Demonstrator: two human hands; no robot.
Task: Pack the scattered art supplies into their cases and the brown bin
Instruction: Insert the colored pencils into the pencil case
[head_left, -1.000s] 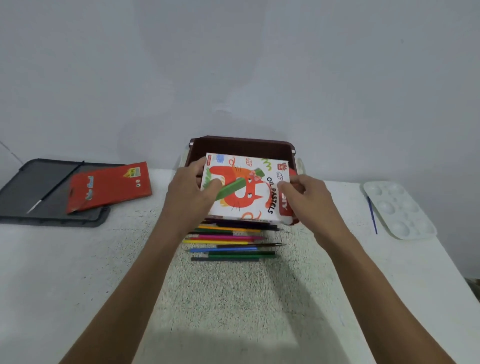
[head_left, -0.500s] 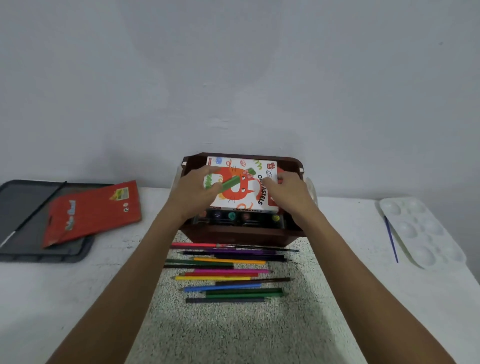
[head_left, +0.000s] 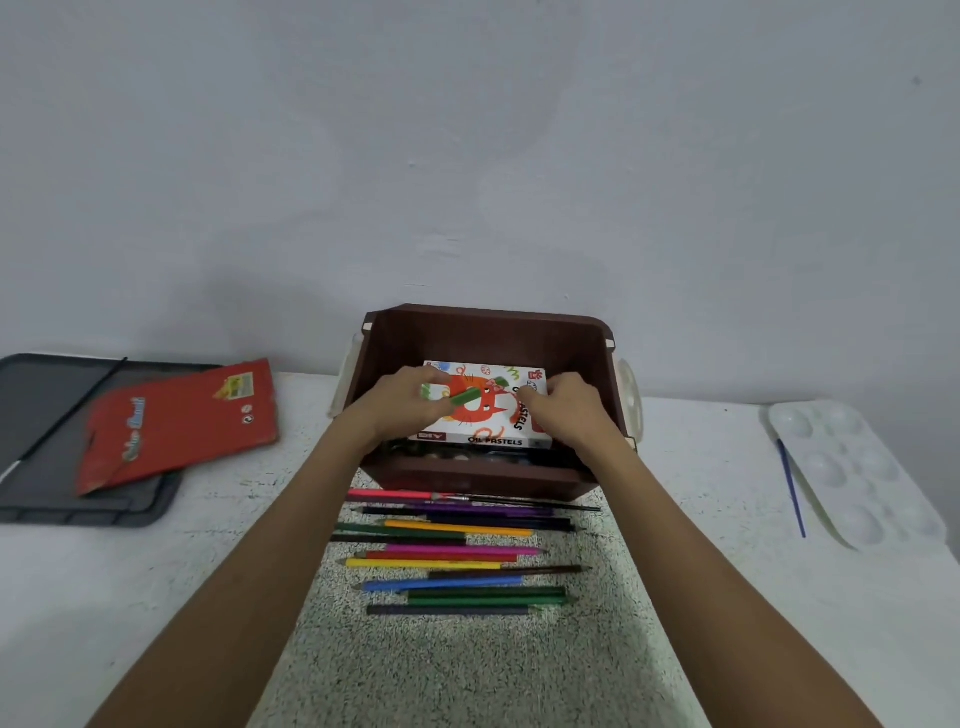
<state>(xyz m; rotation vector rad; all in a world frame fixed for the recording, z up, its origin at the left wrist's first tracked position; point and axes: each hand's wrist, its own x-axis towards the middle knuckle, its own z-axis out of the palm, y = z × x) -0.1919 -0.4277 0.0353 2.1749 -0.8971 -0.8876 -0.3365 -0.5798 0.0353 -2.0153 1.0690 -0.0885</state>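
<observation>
The brown bin (head_left: 483, 332) stands at the table's far middle. Inside it lies a white oil pastels box (head_left: 483, 415) with an orange cat print, resting on small paint pots whose lids show below its near edge. My left hand (head_left: 402, 410) grips the box's left end and my right hand (head_left: 569, 415) grips its right end, both inside the bin. Several coloured pencils (head_left: 457, 551) and thin brushes lie in a loose row in front of the bin.
A red pencil pouch (head_left: 176, 423) lies partly on a dark grey tray (head_left: 36, 457) at the left, with a thin brush across the tray. A white paint palette (head_left: 852, 473) and a blue brush (head_left: 790, 486) lie at the right.
Both hands have carried the oil pastels box from above the bin's front edge down into the bin. The camera has tilted, so the table appears lower.
</observation>
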